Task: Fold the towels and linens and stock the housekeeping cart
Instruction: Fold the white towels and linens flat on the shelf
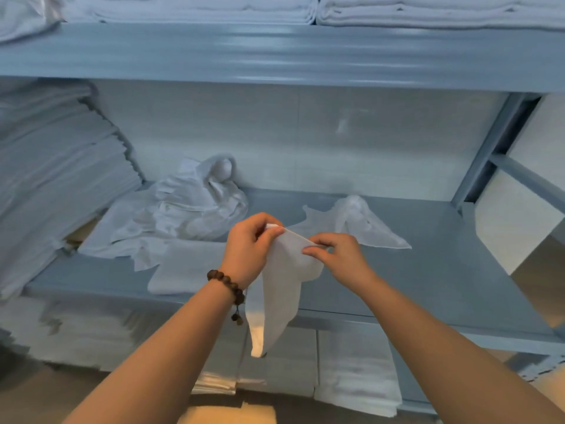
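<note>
Left grip [249, 249] and right grip [339, 255], close together, both pinch the cloth [284, 289].

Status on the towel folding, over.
Left grip and right grip pinch cloth at top edge. Cloth hangs free. Crumpled pile on shelf behind, not touching.

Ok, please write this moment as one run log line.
left hand pinches small towel | right hand pinches same edge | it hangs before shelf
</note>
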The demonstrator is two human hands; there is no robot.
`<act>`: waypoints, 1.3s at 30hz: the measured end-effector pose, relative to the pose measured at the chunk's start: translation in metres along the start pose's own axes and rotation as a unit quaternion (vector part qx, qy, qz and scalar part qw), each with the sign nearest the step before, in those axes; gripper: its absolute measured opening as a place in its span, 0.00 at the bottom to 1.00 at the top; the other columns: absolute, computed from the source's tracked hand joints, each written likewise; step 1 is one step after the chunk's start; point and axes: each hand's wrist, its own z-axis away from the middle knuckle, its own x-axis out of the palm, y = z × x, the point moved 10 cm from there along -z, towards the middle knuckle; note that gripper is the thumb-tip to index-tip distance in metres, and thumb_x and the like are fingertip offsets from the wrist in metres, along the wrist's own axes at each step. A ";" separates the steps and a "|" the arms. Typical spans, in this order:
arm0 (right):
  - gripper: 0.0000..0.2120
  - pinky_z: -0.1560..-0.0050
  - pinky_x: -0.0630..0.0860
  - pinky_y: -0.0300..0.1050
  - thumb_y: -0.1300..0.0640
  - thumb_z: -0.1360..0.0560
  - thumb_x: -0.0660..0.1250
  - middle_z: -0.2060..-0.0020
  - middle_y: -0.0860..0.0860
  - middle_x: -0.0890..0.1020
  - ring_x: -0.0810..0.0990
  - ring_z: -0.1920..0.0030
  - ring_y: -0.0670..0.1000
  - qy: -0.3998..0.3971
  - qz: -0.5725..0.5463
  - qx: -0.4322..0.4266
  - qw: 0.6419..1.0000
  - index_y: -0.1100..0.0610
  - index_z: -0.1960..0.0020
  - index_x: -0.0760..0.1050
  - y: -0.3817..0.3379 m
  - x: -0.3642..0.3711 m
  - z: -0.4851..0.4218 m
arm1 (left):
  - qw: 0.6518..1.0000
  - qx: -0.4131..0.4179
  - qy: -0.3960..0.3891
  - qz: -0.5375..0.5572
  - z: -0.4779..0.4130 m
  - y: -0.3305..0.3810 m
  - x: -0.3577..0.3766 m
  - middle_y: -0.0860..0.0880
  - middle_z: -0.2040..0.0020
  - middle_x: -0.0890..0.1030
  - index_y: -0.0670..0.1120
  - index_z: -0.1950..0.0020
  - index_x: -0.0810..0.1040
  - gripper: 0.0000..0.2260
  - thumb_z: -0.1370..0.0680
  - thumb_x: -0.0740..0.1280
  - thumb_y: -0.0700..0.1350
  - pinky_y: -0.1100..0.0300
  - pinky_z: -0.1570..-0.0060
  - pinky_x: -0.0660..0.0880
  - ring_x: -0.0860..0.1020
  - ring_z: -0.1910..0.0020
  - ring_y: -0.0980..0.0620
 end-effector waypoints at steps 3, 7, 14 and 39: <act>0.04 0.55 0.73 0.42 0.56 0.28 0.73 0.64 0.46 0.83 0.79 0.61 0.44 -0.003 0.030 0.022 0.999 0.56 0.59 0.83 0.013 0.001 -0.001 | 0.998 0.009 0.055 -0.004 -0.006 0.003 -0.039 0.56 0.65 0.79 0.48 0.60 0.78 0.08 0.23 0.67 0.37 0.71 0.62 0.69 0.75 0.65 0.64; 0.05 0.57 0.70 0.41 0.57 0.27 0.72 0.63 0.51 0.84 0.78 0.61 0.47 -0.007 0.065 0.042 0.997 0.60 0.57 0.83 0.035 0.000 0.001 | 0.988 -0.006 0.152 -0.016 -0.015 -0.007 -0.098 0.57 0.65 0.79 0.49 0.60 0.78 0.08 0.23 0.66 0.39 0.71 0.63 0.69 0.74 0.66 0.66; 0.04 0.56 0.70 0.36 0.61 0.26 0.71 0.61 0.51 0.84 0.78 0.59 0.50 0.012 0.058 0.061 0.996 0.61 0.56 0.82 0.061 -0.008 0.007 | 0.982 -0.067 0.164 -0.070 -0.018 -0.040 -0.109 0.52 0.62 0.81 0.46 0.59 0.80 0.05 0.23 0.68 0.40 0.67 0.61 0.71 0.76 0.64 0.62; 0.05 0.53 0.74 0.39 0.57 0.27 0.72 0.59 0.50 0.84 0.80 0.58 0.47 0.020 0.043 0.014 0.999 0.58 0.53 0.82 0.048 -0.035 -0.012 | 0.999 -0.031 0.040 0.015 -0.026 -0.008 0.034 0.61 0.57 0.83 0.53 0.53 0.83 0.11 0.24 0.68 0.36 0.70 0.57 0.74 0.81 0.56 0.64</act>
